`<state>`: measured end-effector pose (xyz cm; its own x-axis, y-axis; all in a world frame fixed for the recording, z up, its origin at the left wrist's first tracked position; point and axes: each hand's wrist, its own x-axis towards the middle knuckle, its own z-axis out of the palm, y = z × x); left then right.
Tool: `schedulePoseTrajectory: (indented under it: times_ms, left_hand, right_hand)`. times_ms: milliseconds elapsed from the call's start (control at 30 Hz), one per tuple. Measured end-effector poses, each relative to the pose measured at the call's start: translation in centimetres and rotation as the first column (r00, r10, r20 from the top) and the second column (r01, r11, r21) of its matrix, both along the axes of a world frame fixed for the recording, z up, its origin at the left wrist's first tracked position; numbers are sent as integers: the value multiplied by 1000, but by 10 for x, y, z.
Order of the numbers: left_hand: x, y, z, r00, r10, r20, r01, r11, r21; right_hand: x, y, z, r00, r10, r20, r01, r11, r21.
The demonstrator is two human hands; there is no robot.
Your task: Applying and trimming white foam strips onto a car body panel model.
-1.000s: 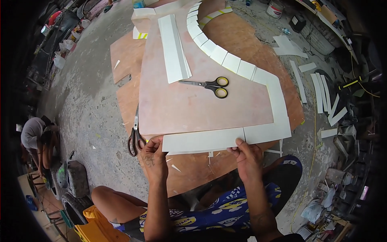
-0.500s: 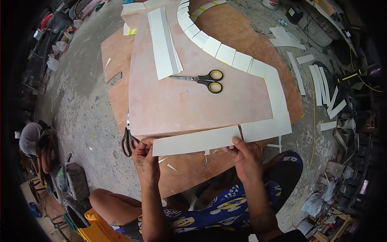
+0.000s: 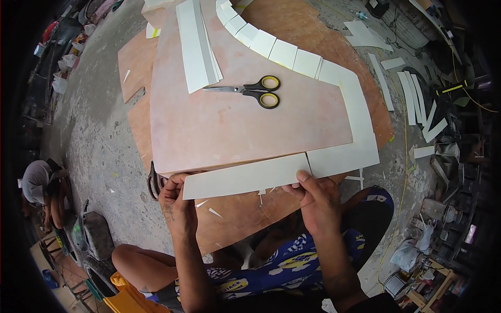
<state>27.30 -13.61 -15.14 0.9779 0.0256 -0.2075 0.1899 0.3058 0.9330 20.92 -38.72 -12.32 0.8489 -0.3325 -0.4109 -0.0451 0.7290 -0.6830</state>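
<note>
Between my two hands stretches a white strip (image 3: 240, 176), lying along the near edge of a pinkish board (image 3: 229, 130). My left hand (image 3: 177, 201) pinches its left end. Close to the right end, my right hand (image 3: 315, 201) grips it with the thumb on top and fingers beneath. That end meets a white border piece (image 3: 342, 159) at the board's near right corner. White pieces (image 3: 282, 53) continue up the right side and around the curved edge. Scissors with black and yellow handles (image 3: 263, 91) lie on the board, their blades by a stack of white strips (image 3: 195, 49).
A second pair of scissors (image 3: 153, 180) is partly hidden beside my left hand. Brown sheets (image 3: 245, 221) with white scraps lie under the board. Loose white strips (image 3: 412, 99) lie on the floor at right. Another person (image 3: 44, 190) sits at far left.
The board and everything on it appear shifted slightly left and up in view. The strip's right end now sits closer against the border piece, the gap between them narrower. Both hands keep their grip.
</note>
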Motion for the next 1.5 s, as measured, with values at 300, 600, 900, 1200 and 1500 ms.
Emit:
schedulePoseTrajectory:
  times_ms: [300,600,900,1200,1500]
  left_hand:
    - [0,-2,5,1000,15,3,-15,999,-28]
    - [0,4,2,1000,-13,-4,14,1000,16]
    - [0,2,4,1000,-24,7,24,999,21]
    - [0,2,6,1000,-23,1,22,999,25]
    - [0,1,6,1000,-18,-13,18,999,31]
  right_hand:
    - [3,0,5,1000,15,-25,-15,999,-37]
    - [0,0,6,999,28,-31,-28,1000,-14]
    - [1,-2,2,999,-1,-49,3,999,38]
    - [2,-3,5,999,8,-39,-7,1000,15]
    - [2,-3,7,998,7,-56,-7,1000,4]
